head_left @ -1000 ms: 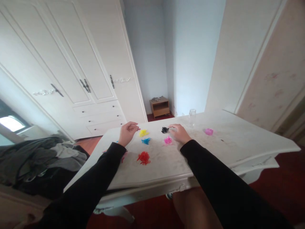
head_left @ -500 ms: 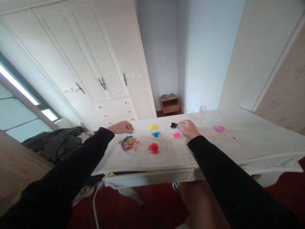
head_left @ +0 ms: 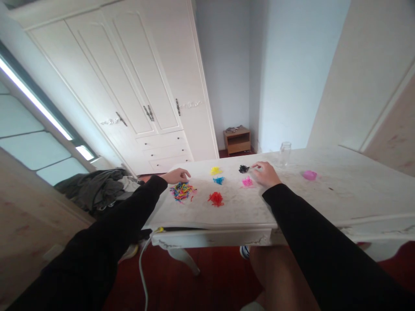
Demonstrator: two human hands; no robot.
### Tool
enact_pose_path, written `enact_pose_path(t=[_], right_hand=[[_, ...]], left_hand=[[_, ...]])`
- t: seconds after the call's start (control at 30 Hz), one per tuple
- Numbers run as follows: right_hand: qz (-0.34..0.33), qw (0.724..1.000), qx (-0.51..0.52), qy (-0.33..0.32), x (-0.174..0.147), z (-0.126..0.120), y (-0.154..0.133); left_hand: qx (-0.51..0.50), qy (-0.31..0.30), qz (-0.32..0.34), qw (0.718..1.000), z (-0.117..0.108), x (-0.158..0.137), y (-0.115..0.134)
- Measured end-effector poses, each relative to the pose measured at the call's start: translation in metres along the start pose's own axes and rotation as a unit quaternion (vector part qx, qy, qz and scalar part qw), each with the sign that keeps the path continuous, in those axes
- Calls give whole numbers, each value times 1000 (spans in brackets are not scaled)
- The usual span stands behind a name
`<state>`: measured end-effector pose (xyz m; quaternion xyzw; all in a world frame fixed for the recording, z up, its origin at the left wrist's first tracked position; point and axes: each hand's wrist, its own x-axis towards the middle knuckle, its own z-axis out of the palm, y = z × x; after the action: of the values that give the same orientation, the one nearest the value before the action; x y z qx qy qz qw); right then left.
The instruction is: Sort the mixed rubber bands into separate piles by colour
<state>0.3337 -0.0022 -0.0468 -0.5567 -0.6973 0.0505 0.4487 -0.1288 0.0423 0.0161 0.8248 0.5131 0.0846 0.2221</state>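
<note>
My left hand (head_left: 177,175) hovers at the upper edge of a mixed pile of small coloured rubber bands (head_left: 182,192). Its fingers are loosely bent and apart, with nothing visible in them. On the right, my right hand (head_left: 265,173) has its fingertips pinched together beside a little heap of black rubber bands (head_left: 244,169); whatever they hold is too small to make out. Below that hand's fingers lies a pink heap (head_left: 247,182). Between the hands are a yellow heap (head_left: 215,170), a blue heap (head_left: 218,180) and, closer to me, a red heap (head_left: 216,198).
A clear glass jar (head_left: 285,153) stands near the far edge of the white table (head_left: 246,211). Right of my right hand lies a pink translucent object (head_left: 310,175). A white cable (head_left: 142,268) hangs off the front left corner. Dark clothes (head_left: 94,190) are heaped at the left.
The view has turned slightly left, so everything sits further right. My left hand's fingers have loosened and come nearer the mixed pile. My right hand stays beside the black heap.
</note>
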Motion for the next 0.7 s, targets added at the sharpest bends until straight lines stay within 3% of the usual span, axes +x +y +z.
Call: enact_pose_path(t=[0.37,0.7], right_hand=[[-21,1000,-17,-2,0,1,2],[-26,999,-21,1,0,2,1]], left_hand=[[3,-36,3,999,-13,-9,-1],[-22,1,9,1000,-19,-7,14]])
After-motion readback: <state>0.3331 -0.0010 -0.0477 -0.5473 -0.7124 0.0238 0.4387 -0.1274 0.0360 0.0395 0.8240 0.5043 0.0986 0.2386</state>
